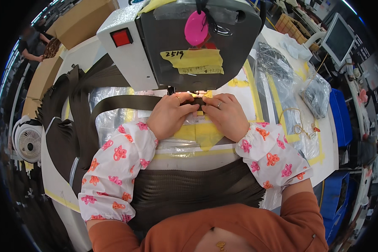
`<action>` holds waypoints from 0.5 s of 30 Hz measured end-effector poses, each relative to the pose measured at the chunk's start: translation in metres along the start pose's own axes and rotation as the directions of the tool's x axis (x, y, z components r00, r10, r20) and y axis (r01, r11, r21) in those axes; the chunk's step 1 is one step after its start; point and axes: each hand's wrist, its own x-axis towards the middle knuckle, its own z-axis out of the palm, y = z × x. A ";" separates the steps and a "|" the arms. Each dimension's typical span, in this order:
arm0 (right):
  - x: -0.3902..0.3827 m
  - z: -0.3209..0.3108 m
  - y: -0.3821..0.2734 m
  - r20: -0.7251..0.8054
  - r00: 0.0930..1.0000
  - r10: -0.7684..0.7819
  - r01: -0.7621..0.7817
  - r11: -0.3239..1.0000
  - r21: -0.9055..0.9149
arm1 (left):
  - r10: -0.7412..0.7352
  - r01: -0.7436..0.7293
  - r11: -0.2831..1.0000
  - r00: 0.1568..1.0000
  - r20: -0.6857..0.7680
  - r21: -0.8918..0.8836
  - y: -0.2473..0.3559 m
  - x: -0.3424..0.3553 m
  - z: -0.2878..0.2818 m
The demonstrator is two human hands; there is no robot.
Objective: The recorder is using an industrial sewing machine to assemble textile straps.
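Observation:
My left hand [169, 114] and my right hand [227, 115] meet below the head of a sewing machine [151, 50], close to its lit needle area. Between them, the fingers of both hands pinch and press down a dark brown fabric strip [124, 102]. From there the strip runs left in a curve towards a thick bundle of similar strips [65, 138]. My fingertips and the machine head partly cover its gripped end. Several more dark strips [193, 185] lie gathered along the table edge in front of me.
Yellow tape and clear plastic cover parts of the white table [327, 143]. Plastic-wrapped bundles [317, 96] lie at right, near blue bins [340, 117] and a monitor [339, 38]. A small white fan [28, 140] and cardboard boxes [82, 21] stand left; another person [31, 44] is beyond.

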 end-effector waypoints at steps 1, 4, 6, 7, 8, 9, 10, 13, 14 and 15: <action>0.001 -0.001 -0.001 0.003 1.000 -0.010 0.010 1.000 0.014 | 0.013 -0.013 1.000 1.000 -0.013 0.011 0.000 0.000 -0.001; 0.002 -0.005 -0.001 0.022 1.000 -0.022 0.023 1.000 -0.017 | -0.158 0.152 0.987 0.980 0.119 0.061 0.002 0.001 -0.003; 0.003 -0.006 -0.002 0.038 0.999 -0.010 0.012 0.999 -0.051 | -0.152 0.152 0.988 0.984 0.091 0.010 0.002 0.001 -0.005; 0.002 -0.007 -0.003 0.055 0.998 -0.007 0.011 0.998 -0.064 | -0.156 0.162 0.986 0.983 0.097 -0.049 0.001 0.002 -0.005; 0.003 -0.006 -0.003 0.072 0.997 -0.008 0.014 0.997 -0.078 | -0.157 0.163 0.985 0.982 0.101 -0.051 0.002 0.001 -0.005; 0.002 -0.006 -0.004 0.072 0.997 -0.009 0.015 0.997 -0.077 | -0.149 0.148 0.989 0.986 0.070 0.024 0.003 0.000 -0.004; 0.002 -0.006 -0.004 0.067 0.998 -0.007 0.012 0.997 -0.074 | -0.137 0.131 0.986 0.989 0.049 0.106 0.004 0.000 -0.003; 0.002 -0.007 -0.004 0.083 0.997 0.000 0.008 0.996 -0.090 | -0.131 0.130 0.983 0.991 0.000 0.126 0.005 0.001 0.000; 0.003 -0.006 -0.004 0.100 0.995 -0.002 0.012 0.994 -0.107 | -0.111 0.113 0.987 0.993 -0.028 0.114 0.006 0.001 0.000; 0.003 -0.007 -0.003 0.097 0.995 0.003 0.007 0.994 -0.105 | -0.113 0.116 0.983 0.993 -0.027 0.144 0.005 0.001 0.000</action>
